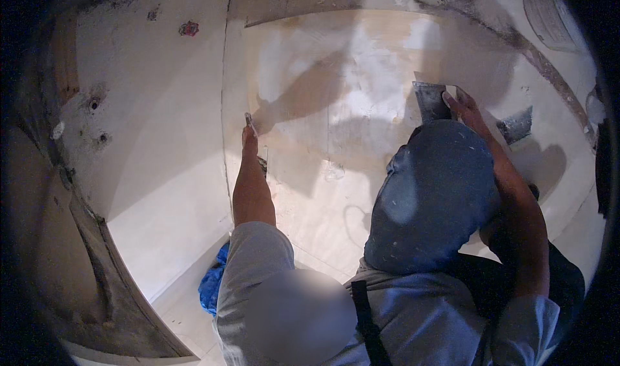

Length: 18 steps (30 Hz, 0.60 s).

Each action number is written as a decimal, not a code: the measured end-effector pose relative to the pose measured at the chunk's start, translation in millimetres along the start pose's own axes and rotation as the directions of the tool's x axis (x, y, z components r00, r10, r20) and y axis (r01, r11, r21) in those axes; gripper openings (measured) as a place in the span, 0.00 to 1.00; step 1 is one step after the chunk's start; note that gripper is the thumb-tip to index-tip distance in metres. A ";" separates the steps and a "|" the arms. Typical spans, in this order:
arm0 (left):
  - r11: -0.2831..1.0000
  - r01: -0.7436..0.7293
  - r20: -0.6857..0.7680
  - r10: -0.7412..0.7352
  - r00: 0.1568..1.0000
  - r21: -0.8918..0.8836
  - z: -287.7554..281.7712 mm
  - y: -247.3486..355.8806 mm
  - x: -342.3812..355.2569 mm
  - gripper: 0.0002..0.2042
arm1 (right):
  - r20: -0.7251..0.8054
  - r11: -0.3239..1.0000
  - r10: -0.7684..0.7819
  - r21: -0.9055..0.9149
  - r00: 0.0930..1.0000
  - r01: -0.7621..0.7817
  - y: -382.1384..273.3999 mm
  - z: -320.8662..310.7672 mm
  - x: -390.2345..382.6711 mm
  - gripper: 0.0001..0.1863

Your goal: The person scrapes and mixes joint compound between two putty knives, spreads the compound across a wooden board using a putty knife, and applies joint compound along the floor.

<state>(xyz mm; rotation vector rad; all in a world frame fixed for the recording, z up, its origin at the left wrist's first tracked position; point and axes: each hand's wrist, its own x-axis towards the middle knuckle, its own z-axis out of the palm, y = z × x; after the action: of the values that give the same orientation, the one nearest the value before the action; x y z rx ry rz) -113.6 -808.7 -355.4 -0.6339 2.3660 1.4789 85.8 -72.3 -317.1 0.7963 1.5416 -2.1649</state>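
My right hand (466,107) is closed on a wide putty knife (431,101) with a dark flat blade, held close to the wall at the right. Farther left, my raised left hand (248,138) is closed near the wall corner. Something thin and pale shows edge-on at its fingertips; its kind cannot be made out. Between the two hands is a wall patch (368,75) smeared with white filler over a yellowish surface. Shadows of my arms fall across it. My bent knee in dark, stained trousers (433,198) covers part of the wall below the putty knife.
A pale side wall (161,120) meets the patched wall at a dark corner line and has a reddish hole (188,28) high up. A dark rectangular patch (516,125) shows beside my right forearm. Blue crumpled material (212,282) lies low at the left. A rough brown edge (555,75) curves at right.
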 end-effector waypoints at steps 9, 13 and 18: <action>0.991 -0.117 0.068 0.113 0.991 0.062 -64.0 78.3 -140.3 0.29 | 0.127 0.986 -0.005 0.168 0.992 -0.016 -30.0 27.1 10.7 0.30; 0.961 -0.221 0.189 0.190 0.964 0.164 -78.9 147.6 -225.1 0.33 | 0.207 0.963 -0.202 0.220 0.957 0.156 -47.3 21.7 53.9 0.28; 0.935 -0.242 0.010 0.248 0.969 0.259 -64.1 201.0 -303.8 0.30 | 0.228 0.977 -0.141 0.187 0.963 0.098 -61.8 6.3 100.0 0.27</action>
<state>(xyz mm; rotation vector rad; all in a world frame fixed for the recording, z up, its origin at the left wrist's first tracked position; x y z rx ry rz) 47.9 -724.3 -33.5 -0.3008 2.6740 1.2216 -29.4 -54.6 -333.3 0.4780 1.3237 -2.4088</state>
